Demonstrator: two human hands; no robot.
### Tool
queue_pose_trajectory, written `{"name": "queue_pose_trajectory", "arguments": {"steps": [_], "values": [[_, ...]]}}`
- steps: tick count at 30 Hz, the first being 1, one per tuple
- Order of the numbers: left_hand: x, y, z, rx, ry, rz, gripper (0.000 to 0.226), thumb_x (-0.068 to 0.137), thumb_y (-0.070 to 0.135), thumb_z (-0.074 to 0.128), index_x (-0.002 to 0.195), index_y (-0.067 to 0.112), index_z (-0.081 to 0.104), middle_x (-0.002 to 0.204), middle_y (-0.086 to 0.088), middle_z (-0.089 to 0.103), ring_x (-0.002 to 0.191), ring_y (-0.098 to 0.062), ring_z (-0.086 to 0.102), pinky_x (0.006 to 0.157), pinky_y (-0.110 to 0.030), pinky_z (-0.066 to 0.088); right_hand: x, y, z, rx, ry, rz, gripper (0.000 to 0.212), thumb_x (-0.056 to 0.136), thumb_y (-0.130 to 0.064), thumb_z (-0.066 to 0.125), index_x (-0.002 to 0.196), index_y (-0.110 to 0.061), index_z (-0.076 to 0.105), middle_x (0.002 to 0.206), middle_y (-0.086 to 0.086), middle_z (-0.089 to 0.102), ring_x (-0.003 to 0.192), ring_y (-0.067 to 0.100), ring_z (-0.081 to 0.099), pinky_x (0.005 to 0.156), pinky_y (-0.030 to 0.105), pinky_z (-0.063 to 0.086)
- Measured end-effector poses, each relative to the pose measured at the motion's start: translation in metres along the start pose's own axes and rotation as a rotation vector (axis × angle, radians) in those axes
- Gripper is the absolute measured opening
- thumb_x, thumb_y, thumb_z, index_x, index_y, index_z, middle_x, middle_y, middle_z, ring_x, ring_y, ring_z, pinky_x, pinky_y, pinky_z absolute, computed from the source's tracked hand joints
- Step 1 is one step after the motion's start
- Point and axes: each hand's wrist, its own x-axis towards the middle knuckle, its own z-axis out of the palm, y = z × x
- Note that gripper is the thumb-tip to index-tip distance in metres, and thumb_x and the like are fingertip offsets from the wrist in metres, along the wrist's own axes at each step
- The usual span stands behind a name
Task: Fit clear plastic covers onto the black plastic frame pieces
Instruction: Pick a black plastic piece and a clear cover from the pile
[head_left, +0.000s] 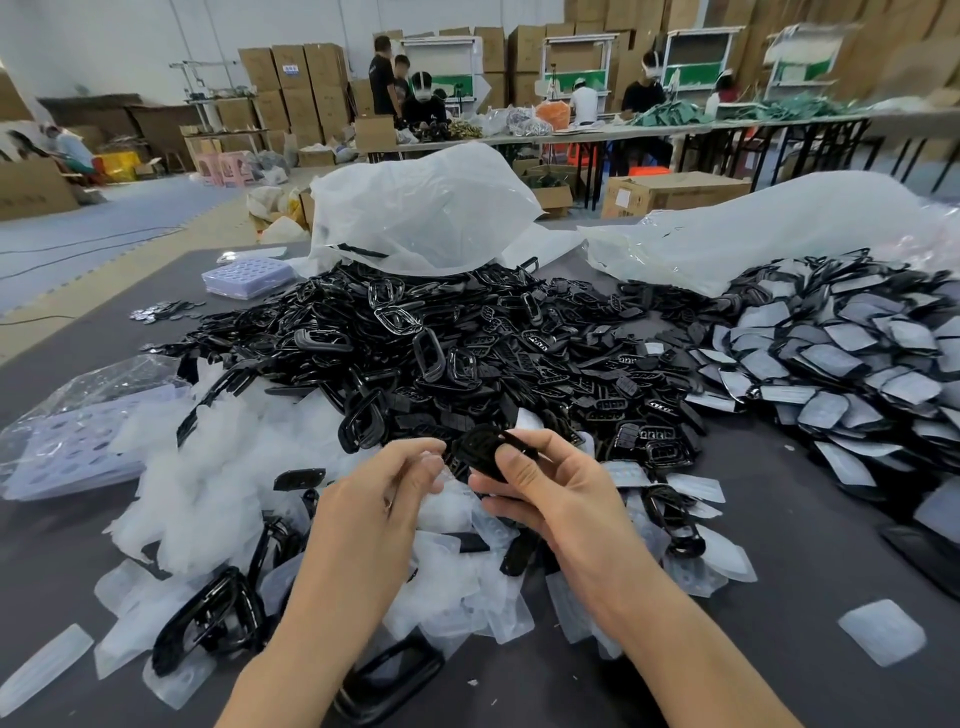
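Observation:
My right hand (540, 488) grips a black plastic frame piece (480, 449) just above the table, thumb on its near face. My left hand (389, 493) is beside it on the left with fingers curled; a thin clear cover seems to be pinched at its fingertips, though the plastic is hard to make out. A large heap of black frame pieces (441, 353) spreads across the middle of the table. Clear plastic covers (208, 483) lie in a pile at the left and under my hands.
A pile of frames with covers fitted (841, 364) lies at the right. White plastic bags (426, 208) stand behind the heaps. Clear blister trays (244, 275) lie at the far left, a bagged stack of trays (67, 436) at the near left. People work at tables beyond.

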Motion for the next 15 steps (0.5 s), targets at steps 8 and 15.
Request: {"name": "queue_pose_trajectory", "arguments": {"steps": [8,15], "values": [[0.0,0.011,-0.004,-0.319,-0.038,-0.082,0.012,0.085,0.045,0.063,0.093,0.04,0.07,0.081,0.009,0.067,0.065,-0.007,0.061,0.057,-0.015,0.052,0.003,0.002,0.002,0.129,0.16,-0.033,0.034,0.079,-0.021,0.075,0.107,-0.006,0.066,0.093,0.017,0.078,0.077,0.02,0.075,0.068,0.023,0.059],[-0.002,0.02,0.006,-0.611,-0.067,-0.181,0.01,0.086,0.024,0.065,0.09,0.016,0.071,0.068,-0.006,0.07,0.059,-0.017,0.066,0.058,-0.021,0.054,0.0,0.002,0.002,0.084,0.137,0.026,0.02,0.094,-0.006,0.068,0.111,-0.002,0.058,0.093,0.018,0.078,0.077,0.02,0.076,0.068,0.023,0.059]]}}
